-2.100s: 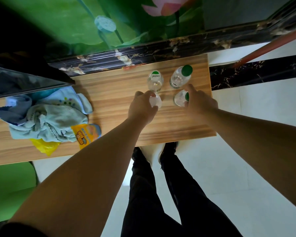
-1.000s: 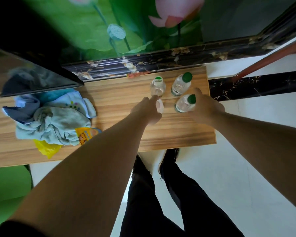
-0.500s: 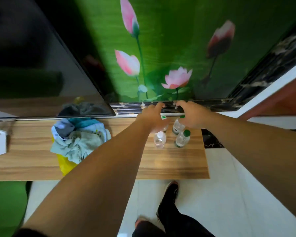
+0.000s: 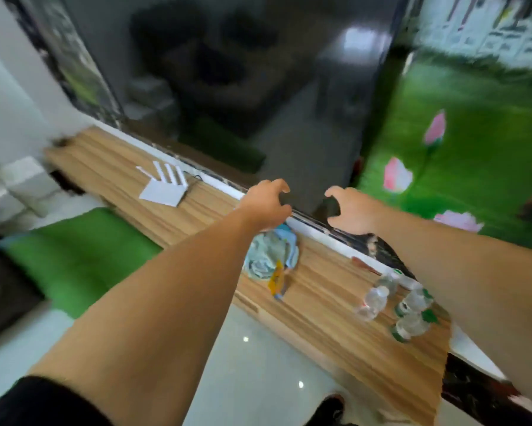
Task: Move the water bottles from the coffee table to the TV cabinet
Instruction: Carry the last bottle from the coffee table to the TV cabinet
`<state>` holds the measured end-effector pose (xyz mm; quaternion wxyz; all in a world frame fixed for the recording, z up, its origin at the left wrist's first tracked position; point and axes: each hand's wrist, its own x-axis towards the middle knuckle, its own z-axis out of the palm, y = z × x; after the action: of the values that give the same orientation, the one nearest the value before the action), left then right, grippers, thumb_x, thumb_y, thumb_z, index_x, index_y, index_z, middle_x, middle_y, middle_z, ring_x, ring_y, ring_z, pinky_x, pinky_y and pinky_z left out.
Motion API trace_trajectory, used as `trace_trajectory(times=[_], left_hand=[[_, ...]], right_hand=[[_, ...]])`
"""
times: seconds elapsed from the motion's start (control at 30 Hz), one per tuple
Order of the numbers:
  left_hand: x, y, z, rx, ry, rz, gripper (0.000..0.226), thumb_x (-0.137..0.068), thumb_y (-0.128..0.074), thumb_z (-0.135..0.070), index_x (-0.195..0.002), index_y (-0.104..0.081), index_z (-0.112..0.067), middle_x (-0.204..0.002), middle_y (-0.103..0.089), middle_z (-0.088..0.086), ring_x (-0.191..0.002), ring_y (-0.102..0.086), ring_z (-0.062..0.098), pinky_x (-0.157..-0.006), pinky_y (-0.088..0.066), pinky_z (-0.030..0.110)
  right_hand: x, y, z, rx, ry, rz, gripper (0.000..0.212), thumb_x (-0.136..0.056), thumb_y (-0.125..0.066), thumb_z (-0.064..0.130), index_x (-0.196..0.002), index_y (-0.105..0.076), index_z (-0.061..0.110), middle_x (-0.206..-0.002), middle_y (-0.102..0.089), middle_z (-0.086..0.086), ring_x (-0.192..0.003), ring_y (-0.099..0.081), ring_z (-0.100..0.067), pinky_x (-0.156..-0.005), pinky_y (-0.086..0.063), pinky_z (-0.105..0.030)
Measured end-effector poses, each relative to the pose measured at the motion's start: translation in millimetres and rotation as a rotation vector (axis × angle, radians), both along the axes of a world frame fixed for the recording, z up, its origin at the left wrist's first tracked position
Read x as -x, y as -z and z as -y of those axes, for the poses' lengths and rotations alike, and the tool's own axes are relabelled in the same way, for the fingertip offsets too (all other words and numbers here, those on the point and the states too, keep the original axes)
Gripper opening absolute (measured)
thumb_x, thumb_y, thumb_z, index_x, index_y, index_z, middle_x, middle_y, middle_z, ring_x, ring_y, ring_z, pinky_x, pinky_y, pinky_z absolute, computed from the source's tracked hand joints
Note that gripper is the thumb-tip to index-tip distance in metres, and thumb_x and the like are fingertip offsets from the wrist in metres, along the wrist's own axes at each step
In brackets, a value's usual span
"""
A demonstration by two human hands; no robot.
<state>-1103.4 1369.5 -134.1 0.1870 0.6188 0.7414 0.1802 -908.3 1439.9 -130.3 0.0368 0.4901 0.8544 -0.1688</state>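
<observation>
Several small clear water bottles stand grouped at the right end of the wooden TV cabinet (image 4: 320,299): one with a white cap (image 4: 371,302), two with green caps (image 4: 414,301) (image 4: 410,325), and another (image 4: 387,281) behind them. My left hand (image 4: 266,204) and my right hand (image 4: 349,210) are raised in front of the dark TV screen (image 4: 243,87), well up and left of the bottles. Both hands hold nothing, their fingers curled and apart. The view is blurred.
A bundle of light blue cloth (image 4: 269,253) with a yellow packet (image 4: 277,281) lies mid-cabinet. A white router (image 4: 163,187) sits further left. A green cushion (image 4: 74,259) lies below the cabinet. White floor tiles (image 4: 258,364) are in front, and a green lotus mural (image 4: 458,149) is to the right.
Both hands have let go of the bottles and lifted away from them. The view has swung left and up, so the bottles now sit at the lower right.
</observation>
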Motion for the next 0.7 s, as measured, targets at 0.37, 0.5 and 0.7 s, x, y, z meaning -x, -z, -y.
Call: trace_trajectory(times=[0.37, 0.5, 0.7], left_hand=[[171, -63, 314, -0.006, -0.815, -0.118, 0.05, -0.081, -0.056, -0.024, -0.131, -0.048, -0.021, -0.126, -0.052, 0.011, -0.108, -0.054, 0.029, -0.089, -0.049, 0.04], [148, -64, 470, 0.041, -1.144, -0.151, 0.047, -0.081, -0.056, -0.022, -0.127, -0.05, -0.026, -0.124, -0.052, 0.007, -0.111, -0.051, 0.028, -0.089, -0.049, 0.042], [37, -80, 647, 0.123, -1.641, -0.167, 0.045, -0.083, -0.06, -0.025, -0.127, -0.049, -0.026, -0.125, -0.051, 0.007, -0.112, -0.051, 0.028, -0.095, -0.045, 0.042]], right_hand=[[289, -47, 192, -0.087, -0.808, -0.052, 0.063, -0.086, -0.06, 0.03, -0.143, -0.034, 0.023, -0.14, -0.047, -0.013, -0.121, -0.05, -0.036, -0.092, -0.044, -0.046], [337, -55, 314, -0.059, -1.13, -0.068, 0.059, -0.085, -0.059, 0.03, -0.139, -0.038, 0.023, -0.125, -0.051, -0.009, -0.108, -0.056, -0.031, -0.087, -0.049, -0.042], [324, -74, 509, -0.021, -1.624, -0.111, 0.061, -0.084, -0.06, 0.034, -0.14, -0.037, 0.024, -0.135, -0.049, -0.009, -0.117, -0.052, -0.029, -0.095, -0.047, -0.042]])
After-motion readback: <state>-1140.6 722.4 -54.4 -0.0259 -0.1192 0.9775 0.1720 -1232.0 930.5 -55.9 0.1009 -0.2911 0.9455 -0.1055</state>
